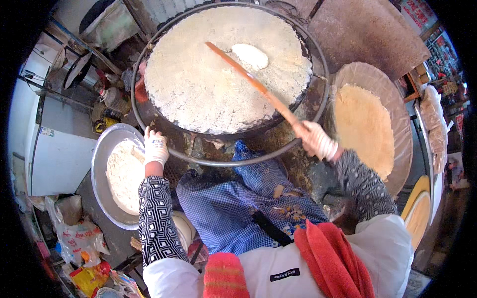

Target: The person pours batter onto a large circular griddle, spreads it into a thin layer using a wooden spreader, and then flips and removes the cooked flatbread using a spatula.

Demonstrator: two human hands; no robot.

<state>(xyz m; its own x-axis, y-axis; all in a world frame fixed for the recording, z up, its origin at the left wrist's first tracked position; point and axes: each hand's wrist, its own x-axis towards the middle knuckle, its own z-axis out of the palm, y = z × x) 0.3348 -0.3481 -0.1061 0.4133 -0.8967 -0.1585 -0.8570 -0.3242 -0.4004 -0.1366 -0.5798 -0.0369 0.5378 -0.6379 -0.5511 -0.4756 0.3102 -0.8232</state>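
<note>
My right hand [316, 139], in a white knit glove, grips the near end of a long wooden stick [257, 83]. The stick slants up and left over a large round griddle [208, 67] coated with a thin, pale layer of batter. A white oblong lump of dough or batter [249, 56] sits beyond the stick, right of the griddle's middle. My left hand [154, 147], gloved too, is closed over the metal ring [223, 162] around the griddle; its fingertips are partly hidden. Beside its wrist stands a metal basin [100, 190] of pale dough or batter [125, 178].
At right, a thin tan flatbread [365, 126] lies on a round surface covered with plastic sheeting [404, 141]. More round flat pieces [417, 219] are below it. Plastic bags [82, 238] lie at lower left. A blue checked apron [220, 208] covers my lap near the ring.
</note>
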